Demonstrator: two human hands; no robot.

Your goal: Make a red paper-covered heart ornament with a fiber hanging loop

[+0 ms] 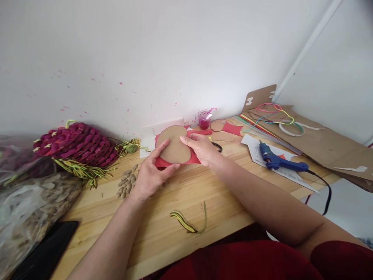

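A rounded cardboard cutout (174,146), perhaps heart-shaped, is held up over the wooden table, with red paper (194,158) behind it showing past its lower edges. My left hand (155,169) grips the left and lower edge, fingers on the cardboard's face and thumb along the bottom. On the right side my right hand (202,147) pinches the piece, its thumb lying on the cardboard and the other fingers partly hidden behind. Peanuts in their shells (127,182) lie in a small heap beside my left wrist. Scissors handles (217,146) show just beyond my right hand.
A blue glue gun (279,161) rests on white paper at the right, its cord trailing off the edge. Purple paint fills a cup (204,120) by the wall. Purple bumpy craft pieces (78,146) and a plastic bag of shells (37,210) occupy the left. Yarn (188,223) lies in front.
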